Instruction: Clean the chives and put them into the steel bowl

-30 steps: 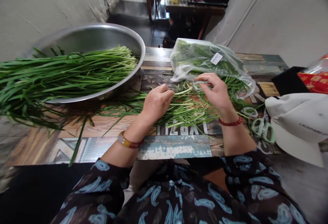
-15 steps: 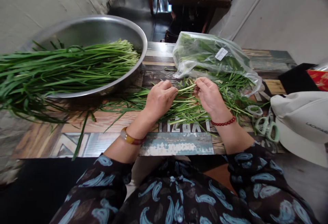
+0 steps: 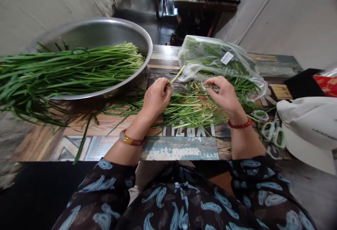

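The left hand's (image 3: 157,96) curled fingers hide the lower part of the slim green stalk with a pale end (image 3: 177,75) that they grip; the stalk slants up and right from the fist. The right hand (image 3: 223,93) has thumb and fingertips bent toward each other, narrowly parted; whether a scrap sits between them, I cannot tell. Beneath and between the hands lies a loose, tangled pile of thin green stalks (image 3: 192,112), some yellowish. Beyond the right hand, a clear plastic bag with a white label (image 3: 213,47) blurs the greens inside. Left of the left hand, long dark-green leaves with pale ends (image 3: 100,68) overhang a wide silver metal basin (image 3: 149,49), their tips cut off by the picture's edge.
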The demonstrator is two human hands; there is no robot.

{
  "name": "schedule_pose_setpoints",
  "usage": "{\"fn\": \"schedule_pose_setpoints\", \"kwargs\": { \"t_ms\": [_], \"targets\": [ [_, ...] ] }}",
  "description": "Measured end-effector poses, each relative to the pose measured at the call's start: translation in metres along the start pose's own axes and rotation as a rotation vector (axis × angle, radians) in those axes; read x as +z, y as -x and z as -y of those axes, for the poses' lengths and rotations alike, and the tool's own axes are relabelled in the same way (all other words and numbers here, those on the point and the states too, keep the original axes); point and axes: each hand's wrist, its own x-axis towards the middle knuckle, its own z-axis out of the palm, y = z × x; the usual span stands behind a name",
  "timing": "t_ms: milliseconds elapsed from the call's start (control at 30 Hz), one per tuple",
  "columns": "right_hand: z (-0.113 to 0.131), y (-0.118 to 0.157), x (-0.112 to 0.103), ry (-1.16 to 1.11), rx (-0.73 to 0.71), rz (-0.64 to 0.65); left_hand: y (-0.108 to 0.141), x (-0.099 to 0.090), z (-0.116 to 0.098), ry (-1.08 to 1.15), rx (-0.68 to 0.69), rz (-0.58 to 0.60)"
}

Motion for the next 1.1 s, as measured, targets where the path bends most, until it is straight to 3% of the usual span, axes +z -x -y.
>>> {"fn": "schedule_pose_setpoints", "kwargs": {
  "t_ms": [167,400,500,667,900,1000,1100],
  "targets": [
    [0.001,0.005,0.018,0.1,-0.169,0.085,0.001,-0.003,0.0,-0.01,-0.153,0.035],
    [-0.002,0.012,0.034,0.278,-0.199,0.236,0.001,0.005,0.007,0.107,-0.076,0.047],
    [-0.001,0.012,0.034,0.298,-0.171,0.219,0.002,0.008,0.007,0.173,-0.072,0.06],
    [0.001,0.009,0.035,0.105,-0.153,0.1,0.002,0.006,0.004,0.257,-0.123,0.104],
    [0.0,0.015,0.042,0.31,-0.19,0.236,0.002,0.008,0.004,0.259,-0.143,0.119],
    [0.004,0.016,0.042,0.339,-0.188,0.183,0.002,0.008,0.005,0.258,-0.14,0.121],
    [0.01,0.014,0.041,0.231,-0.177,0.082,0.002,0.008,0.005,0.255,-0.136,0.103]
  ]
}}
